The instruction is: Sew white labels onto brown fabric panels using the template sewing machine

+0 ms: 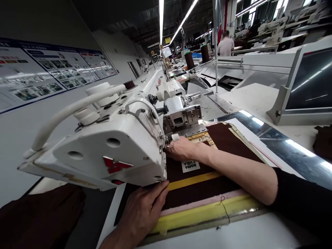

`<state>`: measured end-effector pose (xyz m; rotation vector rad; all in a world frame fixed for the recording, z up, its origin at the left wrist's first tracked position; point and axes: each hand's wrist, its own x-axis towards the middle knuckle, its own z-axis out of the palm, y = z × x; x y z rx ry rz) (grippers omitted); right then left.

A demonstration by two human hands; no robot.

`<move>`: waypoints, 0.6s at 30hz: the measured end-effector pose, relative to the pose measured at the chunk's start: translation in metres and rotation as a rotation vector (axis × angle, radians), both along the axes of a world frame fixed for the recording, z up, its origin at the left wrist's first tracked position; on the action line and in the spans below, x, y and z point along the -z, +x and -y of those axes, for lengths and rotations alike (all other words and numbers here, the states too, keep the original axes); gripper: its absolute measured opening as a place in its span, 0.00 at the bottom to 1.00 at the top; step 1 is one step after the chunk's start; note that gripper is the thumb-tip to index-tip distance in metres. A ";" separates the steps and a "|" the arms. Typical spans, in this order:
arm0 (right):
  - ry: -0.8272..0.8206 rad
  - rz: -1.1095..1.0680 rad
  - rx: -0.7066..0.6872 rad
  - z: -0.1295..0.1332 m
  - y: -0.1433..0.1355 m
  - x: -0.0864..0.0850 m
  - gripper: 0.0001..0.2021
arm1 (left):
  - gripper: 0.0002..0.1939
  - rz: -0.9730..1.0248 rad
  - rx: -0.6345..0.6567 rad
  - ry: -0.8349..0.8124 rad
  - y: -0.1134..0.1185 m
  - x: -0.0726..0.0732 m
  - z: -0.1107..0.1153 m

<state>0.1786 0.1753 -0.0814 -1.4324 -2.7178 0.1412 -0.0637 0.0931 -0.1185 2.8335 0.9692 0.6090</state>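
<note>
Evidently, the dark cloth (pixel 193 196) lies under both hands. The left hand (pixel 142 209) rests with its grip opened flat; the right hand (pixel 183 148) is by the sewing machine (pixel 129 145) — its grip I cannot tell. Probably light and soft, the cloth suits flat pressure — beside the left grip, near the yellow strip (pixel 194 180).
</note>
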 end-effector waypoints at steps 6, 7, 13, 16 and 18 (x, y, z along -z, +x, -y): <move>-0.008 -0.041 0.040 0.001 -0.005 -0.003 0.11 | 0.14 0.000 0.041 0.018 0.000 -0.004 -0.004; -0.003 -0.054 0.051 0.001 -0.005 -0.003 0.11 | 0.15 0.004 0.042 0.022 0.000 -0.005 -0.004; 0.023 -0.133 0.105 -0.006 -0.004 0.005 0.08 | 0.15 -0.018 0.034 0.019 -0.004 -0.003 -0.006; 0.030 -0.156 0.123 -0.012 -0.004 0.012 0.09 | 0.15 -0.034 0.045 0.015 -0.007 -0.002 -0.008; 0.030 -0.162 0.123 -0.013 -0.003 0.013 0.10 | 0.15 -0.032 0.045 0.001 -0.009 -0.001 -0.009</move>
